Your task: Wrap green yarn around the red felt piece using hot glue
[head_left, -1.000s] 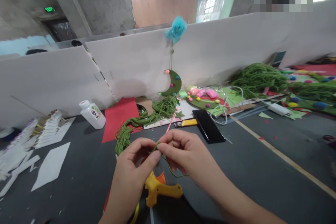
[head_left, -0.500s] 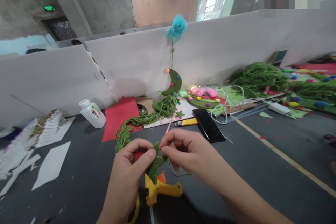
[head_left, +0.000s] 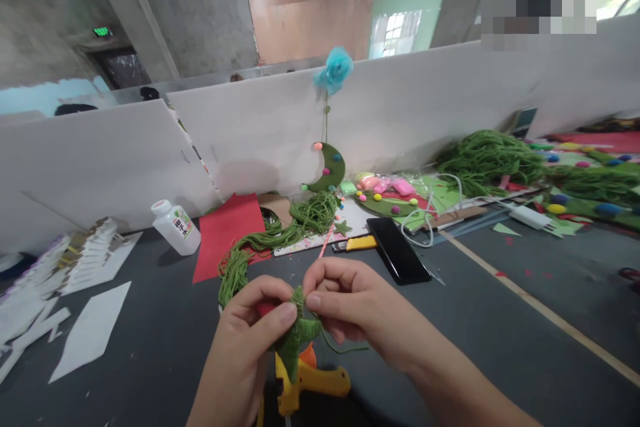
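Between thumb and fingers, my left hand [head_left: 250, 333] grips a green yarn-wrapped star [head_left: 295, 340], one point of it upward. Close against that upper point, my right hand [head_left: 350, 300] pinches a strand of green yarn [head_left: 340, 349], whose loose tail hangs below the fingers. Something red shows behind my left fingers, too covered to name. Under the star lies a yellow hot glue gun [head_left: 320, 381] with an orange part, partly hidden by the star and my left hand.
Beyond my hands lie a black phone [head_left: 399, 250], a yellow utility knife [head_left: 361, 243], green yarn [head_left: 265, 237] and red paper [head_left: 227, 230]. A white bottle [head_left: 177, 227] stands left. A felt moon [head_left: 333, 170] leans on the white partition [head_left: 240, 127]. A charger [head_left: 533, 218] sits right.
The view has tipped slightly upward, so everything sits lower in the picture. Both hands keep their hold at the star's upper point, and its wrapped arm shows more clearly.
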`<state>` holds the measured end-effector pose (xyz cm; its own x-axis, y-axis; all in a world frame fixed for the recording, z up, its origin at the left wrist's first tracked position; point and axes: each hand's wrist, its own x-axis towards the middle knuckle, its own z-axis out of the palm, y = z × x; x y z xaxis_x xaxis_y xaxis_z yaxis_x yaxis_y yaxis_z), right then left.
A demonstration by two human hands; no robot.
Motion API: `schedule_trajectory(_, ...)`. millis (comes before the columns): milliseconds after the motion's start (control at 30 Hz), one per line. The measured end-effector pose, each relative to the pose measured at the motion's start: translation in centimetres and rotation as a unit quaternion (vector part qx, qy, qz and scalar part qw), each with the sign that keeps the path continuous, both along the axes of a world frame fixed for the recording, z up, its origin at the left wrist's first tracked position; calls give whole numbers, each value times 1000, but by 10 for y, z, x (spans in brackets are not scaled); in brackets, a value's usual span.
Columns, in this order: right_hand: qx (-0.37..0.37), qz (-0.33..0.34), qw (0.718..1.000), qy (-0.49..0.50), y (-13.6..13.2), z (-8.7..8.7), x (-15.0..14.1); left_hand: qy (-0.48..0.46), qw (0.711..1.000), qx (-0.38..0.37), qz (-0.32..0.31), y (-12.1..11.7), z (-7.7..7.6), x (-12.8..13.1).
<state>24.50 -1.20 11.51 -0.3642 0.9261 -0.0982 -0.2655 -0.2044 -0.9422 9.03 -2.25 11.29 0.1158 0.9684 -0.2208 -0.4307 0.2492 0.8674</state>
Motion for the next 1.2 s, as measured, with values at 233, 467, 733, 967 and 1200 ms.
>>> schedule_trajectory(233, -17, 23, 1000, -5, 0, -1, 0, 9, 1000, 17, -14, 3, -2, -2)
schedule_trajectory(467, 35, -5, 999, -3, -2, 5, 0, -48, 995, -42, -78, 3, 2, -1)
schedule_trajectory(733, 33, -19, 999, -27, -2, 5, 0, -54, 992, -52, -98, 4, 5, -4)
schedule_trajectory(967, 52, -36, 998, -30, -3, 8, -2, -26, 993, -44, -106, 6, 3, -5)
schedule_trajectory(1200, 29, -19, 999, -34, -4, 6, -4, -54, 990, -46, -120, 5, 3, -6)
